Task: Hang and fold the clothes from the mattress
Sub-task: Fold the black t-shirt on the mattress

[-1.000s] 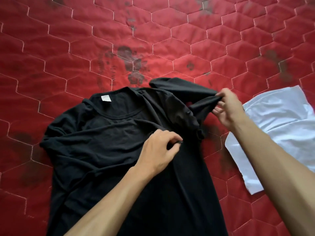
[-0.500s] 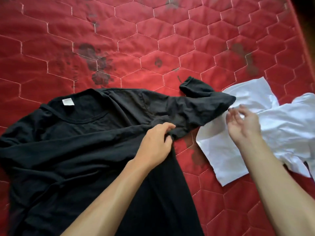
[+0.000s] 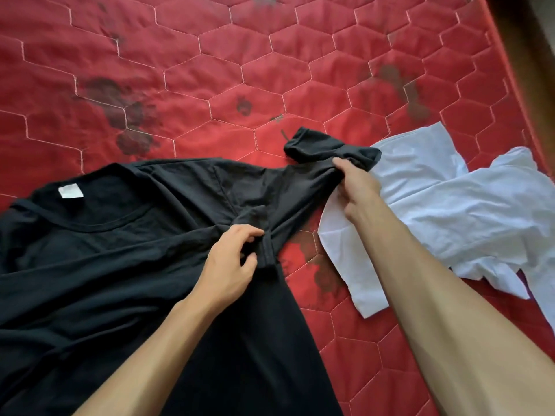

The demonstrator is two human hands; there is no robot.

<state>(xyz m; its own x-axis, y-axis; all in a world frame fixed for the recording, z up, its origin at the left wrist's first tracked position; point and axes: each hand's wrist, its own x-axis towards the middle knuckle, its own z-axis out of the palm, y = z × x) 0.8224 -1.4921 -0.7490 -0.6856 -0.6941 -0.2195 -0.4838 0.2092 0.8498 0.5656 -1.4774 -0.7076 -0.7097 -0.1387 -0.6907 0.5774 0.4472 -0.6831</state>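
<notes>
We see the black T-shirt [image 3: 120, 265] lying flat on the red quilted mattress [image 3: 210, 55]. Its collar points away from us, and a white label [image 3: 70, 192] shows inside the neck. One sleeve [image 3: 300, 187] stretches out to the right between the two hands. Its cuff [image 3: 303, 142] is folded over just beyond the right hand [image 3: 356, 187] and touches the edge of a crumpled white garment [image 3: 450, 211]. Our view shows the left hand [image 3: 231, 262] on the shirt at the underarm, where the sleeve meets the body. Its fingers and thumb are curled and pinch a ridge of black cloth. The right hand grips the sleeve near its end, with the fingers closed round the bunched fabric.
</notes>
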